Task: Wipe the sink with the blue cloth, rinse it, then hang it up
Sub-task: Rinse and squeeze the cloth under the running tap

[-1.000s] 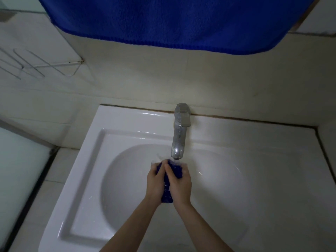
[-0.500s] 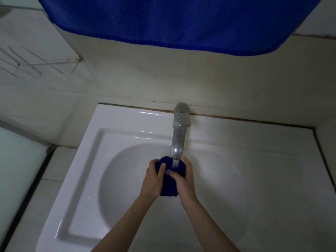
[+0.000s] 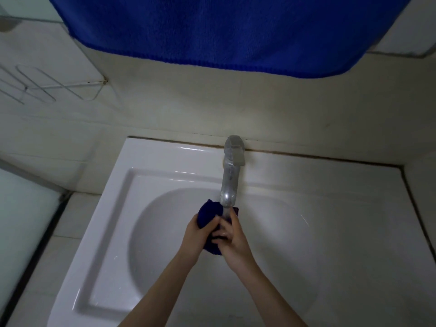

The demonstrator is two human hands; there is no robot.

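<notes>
Gripping the wadded blue cloth (image 3: 208, 212) from both sides with curled fingers, the left hand (image 3: 198, 234) and right hand (image 3: 233, 241) held it just under the faucet spout (image 3: 227, 185), above the sink bowl (image 3: 141, 232); its larger lobe bulged beyond the left hand.

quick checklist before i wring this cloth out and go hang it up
1. Both hands on the cloth: ok. The left hand and right hand grip the bunched blue cloth.
2. Cloth under the water: ok. It sits just below the faucet spout.
3. Drips land in the basin: ok. The cloth is held over the sink bowl.
4. Water off: not ok. A stream shows below the spout.
5. Cloth rinsed clean: cannot tell.
6. Hanging spot: cannot tell. A wire rack is on the wall to the left, and a large blue towel hangs above.
</notes>
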